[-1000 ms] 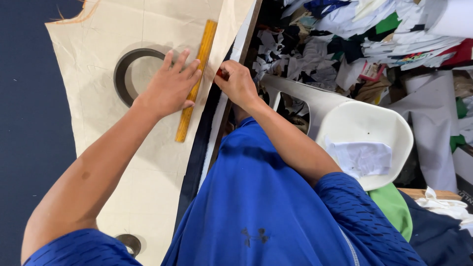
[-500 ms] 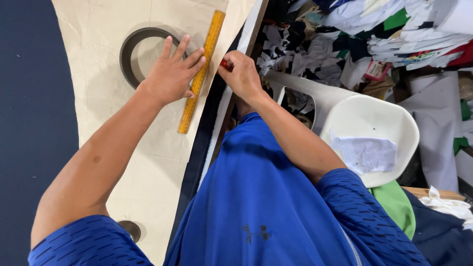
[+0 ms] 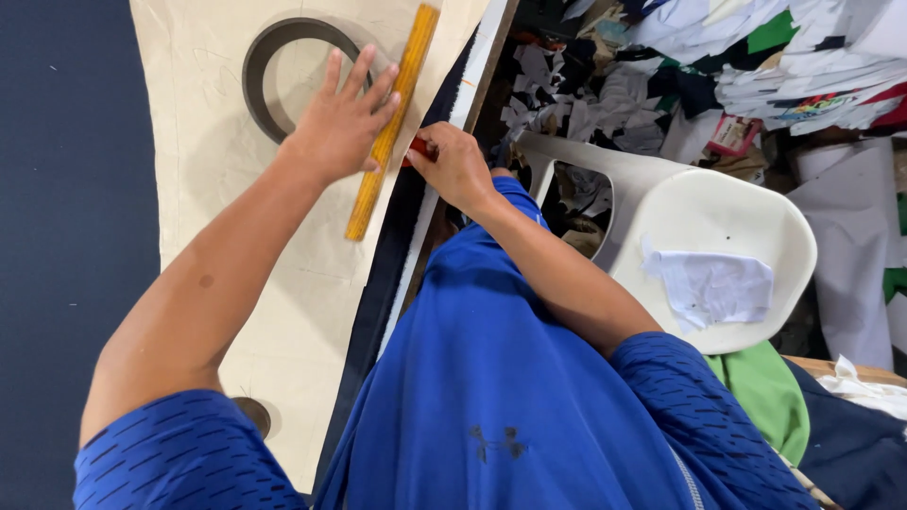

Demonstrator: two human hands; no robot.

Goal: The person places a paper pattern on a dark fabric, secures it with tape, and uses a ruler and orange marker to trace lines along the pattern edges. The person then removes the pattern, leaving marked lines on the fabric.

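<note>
- One dark blue bench (image 3: 66,236) fills the left of the view, and everything the hands work on lies on it.
- Spread over the bench is a large sheet of cream cloth (image 3: 198,189), running from the top edge down towards the lower left, its right edge near the bench edge.
- Beside the bench on the right stands a white plastic chair (image 3: 709,227) with a crumpled white paper (image 3: 713,288) on its seat; heaps of cloth scraps (image 3: 756,66) lie beyond it.
- A dark ring (image 3: 269,61) lies flat on the cream cloth, partly under the left hand.
- A yellow ruler (image 3: 392,123) lies slanted on the cloth, from the top edge down to the left, close to the cloth's right edge.
- The left hand (image 3: 340,123) lies flat and spread, fingers (image 3: 364,71) open, pressing on the ruler's middle, palm on the cloth.
- The right hand (image 3: 458,165) sits just right of the ruler, fingers closed around a small red marking tool (image 3: 419,146) whose tip meets the ruler's right edge.
</note>
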